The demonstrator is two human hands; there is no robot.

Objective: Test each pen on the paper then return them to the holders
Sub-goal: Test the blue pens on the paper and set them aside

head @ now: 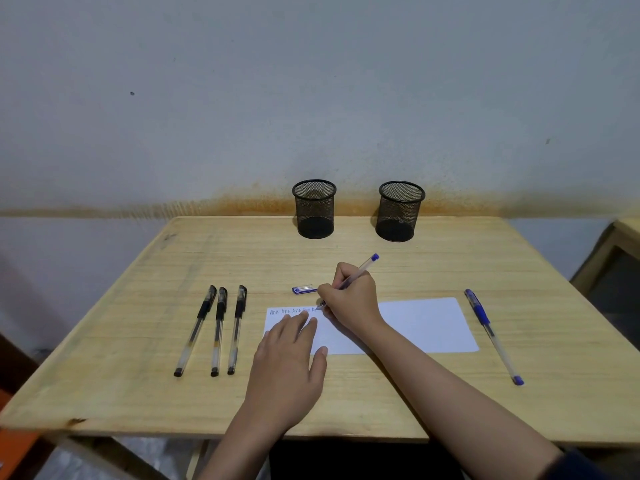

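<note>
A white sheet of paper (426, 323) lies on the wooden table (346, 258), with several small handwritten words along its top left edge. My right hand (349, 299) grips an uncapped blue pen (363, 266) with its tip on the paper beside the writing. My left hand (291, 362) rests flat on the paper's left part, fingers spread. The pen's blue cap (303, 289) lies just above the paper. Three capped black pens (216, 329) lie side by side left of the paper. Another capped blue pen (491, 334) lies to the right. Two black mesh holders (314, 209) (400, 211) stand empty at the back.
The table stands against a grey wall (311, 81). Another piece of wooden furniture (620, 244) sits at the right edge of view. Something orange (14, 452) shows on the floor at the lower left.
</note>
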